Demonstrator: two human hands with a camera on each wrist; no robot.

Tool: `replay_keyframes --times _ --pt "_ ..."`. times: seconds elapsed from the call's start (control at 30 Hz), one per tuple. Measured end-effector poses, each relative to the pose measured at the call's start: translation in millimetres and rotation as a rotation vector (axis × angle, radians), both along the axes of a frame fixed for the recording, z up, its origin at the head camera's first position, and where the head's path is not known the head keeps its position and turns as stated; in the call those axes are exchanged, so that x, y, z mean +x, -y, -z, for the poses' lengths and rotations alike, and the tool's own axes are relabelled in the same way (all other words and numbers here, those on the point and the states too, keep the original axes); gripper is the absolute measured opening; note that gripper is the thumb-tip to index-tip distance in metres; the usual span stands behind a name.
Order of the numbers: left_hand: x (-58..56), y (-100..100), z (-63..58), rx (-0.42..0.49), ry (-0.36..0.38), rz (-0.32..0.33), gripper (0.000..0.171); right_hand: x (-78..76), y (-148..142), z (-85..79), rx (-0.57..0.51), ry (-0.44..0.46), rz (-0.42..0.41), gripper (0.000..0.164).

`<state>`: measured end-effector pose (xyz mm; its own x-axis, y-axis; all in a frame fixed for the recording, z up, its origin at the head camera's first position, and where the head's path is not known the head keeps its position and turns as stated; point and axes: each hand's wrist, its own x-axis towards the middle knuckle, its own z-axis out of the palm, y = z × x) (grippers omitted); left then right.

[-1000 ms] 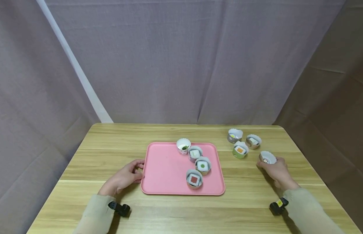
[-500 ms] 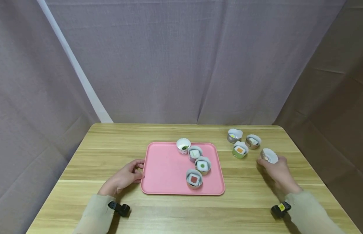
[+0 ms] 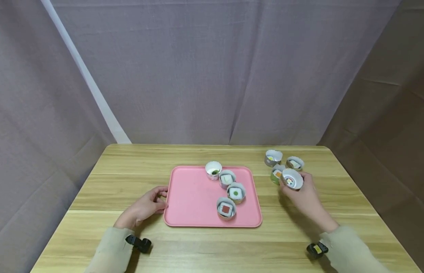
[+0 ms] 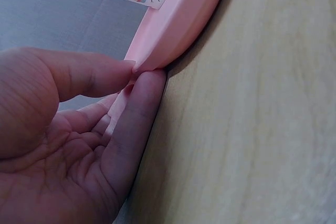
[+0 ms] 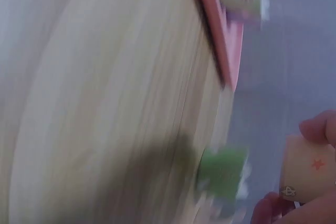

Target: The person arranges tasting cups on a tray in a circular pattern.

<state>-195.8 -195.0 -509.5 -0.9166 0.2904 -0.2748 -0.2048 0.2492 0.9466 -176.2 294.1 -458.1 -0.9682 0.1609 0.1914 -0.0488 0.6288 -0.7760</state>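
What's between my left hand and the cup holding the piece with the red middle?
Only a bare stretch of the pink tray lies between your left hand and that cup, as the head view shows.

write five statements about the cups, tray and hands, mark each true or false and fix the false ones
1. The right hand holds a paper cup. True.
2. The left hand touches nothing. False: it pinches the edge of the pink tray.
3. A green cup stands on the table, right of the tray. True.
4. The red-centred piece sits in the held cup. False: it is in another cup on the tray.
5. The held cup is over the tray. False: it is right of it.
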Motion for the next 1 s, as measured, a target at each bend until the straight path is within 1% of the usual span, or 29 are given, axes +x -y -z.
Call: replay_keyframes --times 0.13,0.23,0.43,0.6,0.7,0.8,0.87,1.0 --pt "0.1 0.8 0.0 0.024 -0.009 0.016 0.054 2.9 28.1 -0.5 0.000 -0.029 -0.073 0.066" --pt "0.7 0.5 -0.7 0.043 -0.012 0.024 0.055 5.2 47.3 -1.7 -0.006 -0.023 -0.131 0.065" --pt "2.0 -0.8 -2.6 0.035 -0.007 0.011 0.055 10.0 85.0 -5.9 -0.045 -0.008 -0.248 0.064" --pt "1.6 -0.9 -2.1 0.038 -0.012 0.011 0.054 12.7 117.3 -5.9 -0.119 0.000 -0.346 0.060" --pt "1.1 -0.8 -0.8 0.043 -0.011 0.011 0.054 14.1 136.0 -5.4 -0.143 -0.021 -0.409 0.059" --pt "0.6 -0.9 1.3 0.041 -0.014 0.008 0.054 15.3 153.1 -4.2 -0.124 -0.048 -0.455 0.060" --pt "0.7 -0.7 2.0 0.045 -0.019 0.013 0.055 15.7 162.7 -2.5 -0.099 -0.046 -0.480 0.061" --pt "2.0 -0.5 0.6 0.057 -0.028 0.023 0.055 16.2 176.6 2.5 -0.006 -0.047 -0.506 0.065"
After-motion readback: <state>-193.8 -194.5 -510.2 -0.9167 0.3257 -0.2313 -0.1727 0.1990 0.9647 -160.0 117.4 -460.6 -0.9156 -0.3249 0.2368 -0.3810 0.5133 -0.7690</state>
